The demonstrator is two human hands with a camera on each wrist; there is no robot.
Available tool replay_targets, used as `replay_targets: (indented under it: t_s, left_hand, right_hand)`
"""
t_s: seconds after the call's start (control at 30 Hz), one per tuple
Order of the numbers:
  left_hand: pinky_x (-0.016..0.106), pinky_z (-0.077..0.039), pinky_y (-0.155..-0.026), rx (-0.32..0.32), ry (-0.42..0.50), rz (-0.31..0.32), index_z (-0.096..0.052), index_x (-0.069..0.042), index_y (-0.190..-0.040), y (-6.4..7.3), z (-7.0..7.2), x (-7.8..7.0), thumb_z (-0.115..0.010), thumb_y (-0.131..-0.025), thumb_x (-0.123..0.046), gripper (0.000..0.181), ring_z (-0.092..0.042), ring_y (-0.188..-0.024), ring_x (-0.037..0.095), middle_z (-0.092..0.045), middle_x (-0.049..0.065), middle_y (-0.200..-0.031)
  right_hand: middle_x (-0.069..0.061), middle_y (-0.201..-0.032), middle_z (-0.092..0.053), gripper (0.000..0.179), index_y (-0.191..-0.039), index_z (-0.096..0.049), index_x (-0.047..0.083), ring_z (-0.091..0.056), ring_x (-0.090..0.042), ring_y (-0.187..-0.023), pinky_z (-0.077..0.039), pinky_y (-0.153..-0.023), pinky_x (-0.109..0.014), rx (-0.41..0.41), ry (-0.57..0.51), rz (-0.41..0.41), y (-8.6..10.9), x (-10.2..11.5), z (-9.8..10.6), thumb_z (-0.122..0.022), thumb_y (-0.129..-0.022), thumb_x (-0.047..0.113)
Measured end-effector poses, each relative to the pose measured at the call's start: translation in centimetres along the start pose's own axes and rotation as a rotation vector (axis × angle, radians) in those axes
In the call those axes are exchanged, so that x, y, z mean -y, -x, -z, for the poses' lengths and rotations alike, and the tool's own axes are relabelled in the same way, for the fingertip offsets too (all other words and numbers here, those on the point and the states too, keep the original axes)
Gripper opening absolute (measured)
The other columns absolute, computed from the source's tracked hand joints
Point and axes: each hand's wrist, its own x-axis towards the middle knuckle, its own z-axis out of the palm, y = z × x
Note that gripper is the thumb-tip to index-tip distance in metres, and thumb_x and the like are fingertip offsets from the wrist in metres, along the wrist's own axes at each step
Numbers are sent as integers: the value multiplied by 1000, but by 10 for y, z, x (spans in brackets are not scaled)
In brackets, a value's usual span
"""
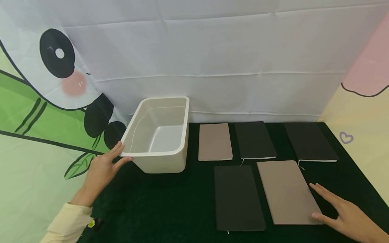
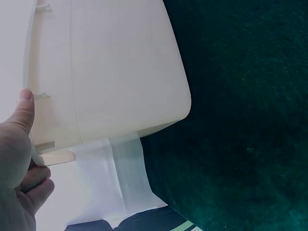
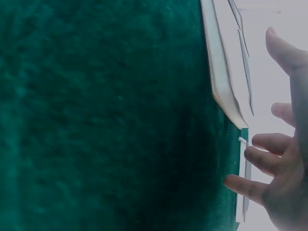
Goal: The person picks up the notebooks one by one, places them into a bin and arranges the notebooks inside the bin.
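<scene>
A cream plastic bin [image 1: 161, 163] stands at the left of the dark green cloth. My left hand [image 1: 101, 172] pinches its near-left rim corner; in the left wrist view the thumb [image 2: 24, 108] lies against the rim and the other fingers are partly hidden. My right hand [image 1: 346, 211], fingers spread, is at the right edge of a large beige notebook [image 1: 288, 192]; whether it touches the cover I cannot tell. In the right wrist view the right hand [image 3: 279, 163] holds nothing. Left of the beige notebook lies a black notebook [image 1: 238, 199].
Behind these lie a small beige notebook [image 1: 215, 141], a black notebook [image 1: 255, 140] and another black notebook [image 1: 310, 141] in a row. Printed fabric [image 1: 225, 57] hangs behind and at both sides of the dark green cloth [image 1: 158, 206].
</scene>
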Motion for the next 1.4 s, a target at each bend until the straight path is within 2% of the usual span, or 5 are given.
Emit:
replay_targets:
  t_s: [0.3,0.53,0.77,1.13,1.4]
  left_hand:
    - [54,-60,-70,9,6,13,-56,-2,-144,1,2,-1,-82,-86,-26,68,-69,-57,26,-57,24,-141]
    - [46,-61,-63,13,1,23,-57,-4,-144,1,1,-1,-82,-86,-28,68,-56,-48,6,-57,22,-141]
    - [22,-50,-50,9,9,40,-57,-4,-143,1,1,1,-83,-86,-28,67,-34,-38,3,-58,22,-140]
    - [22,-40,-41,6,9,52,-59,-2,-141,1,0,2,-85,-83,-24,67,-27,-38,4,-58,22,-139]
    - [20,-46,-47,-5,14,47,-59,-3,-141,1,-1,2,-83,-85,-31,66,-32,-37,2,-58,20,-140]
  right_hand:
    - [-41,-144,-46,95,-158,-31,3,-53,-64,-117,-44,-87,-76,-5,-35,-23,6,2,-9,-75,-89,53]
    - [-40,-144,-47,92,-152,-41,1,-46,-65,-124,-38,-88,-80,26,-13,-61,8,6,-13,-73,-88,58]
    - [-37,-139,-54,80,-142,-57,1,-44,-64,-127,-37,-88,-82,91,4,-63,7,8,-17,-70,-89,59]
    - [-42,-136,-52,78,-142,-57,0,-42,-68,-124,-41,-84,-79,41,-19,-110,4,21,-24,-71,-90,57]
    - [-46,-138,-48,87,-142,-56,-2,-40,-70,-125,-43,-83,-78,43,-44,-122,2,26,-24,-76,-83,59]
